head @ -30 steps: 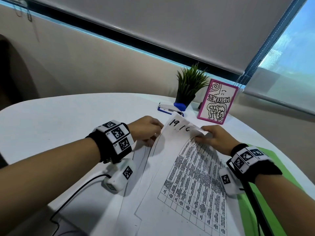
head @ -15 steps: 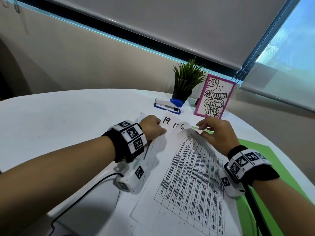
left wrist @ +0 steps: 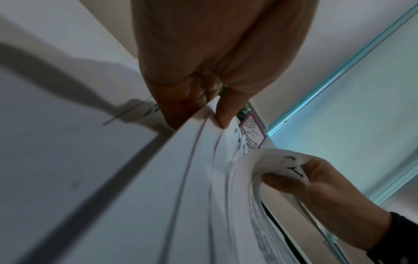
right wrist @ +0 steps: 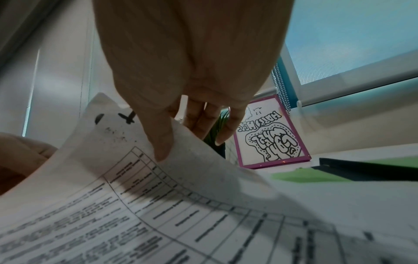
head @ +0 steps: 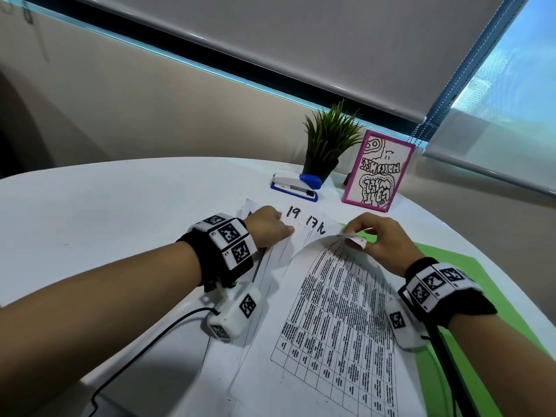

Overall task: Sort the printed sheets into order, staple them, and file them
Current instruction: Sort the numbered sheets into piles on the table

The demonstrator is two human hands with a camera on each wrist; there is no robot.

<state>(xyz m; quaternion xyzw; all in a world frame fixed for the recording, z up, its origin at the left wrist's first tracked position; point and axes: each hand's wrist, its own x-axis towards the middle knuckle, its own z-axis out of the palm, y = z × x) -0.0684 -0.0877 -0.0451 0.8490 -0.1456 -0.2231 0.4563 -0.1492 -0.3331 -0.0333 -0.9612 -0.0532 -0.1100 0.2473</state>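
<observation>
On the white table (head: pixel 90 212), near its far edge, the left hand (head: pixel 266 227) pinches the far left corner of the fanned printed sheets (head: pixel 337 320) while the right hand (head: pixel 376 239) pinches the top sheet's (right wrist: pixel 158 196) curled far corner.

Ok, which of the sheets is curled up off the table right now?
The top sheet with the printed table: the right hand pinches its far corner and curls it back. The sheets marked 19 and 17 beneath lie flat.
</observation>
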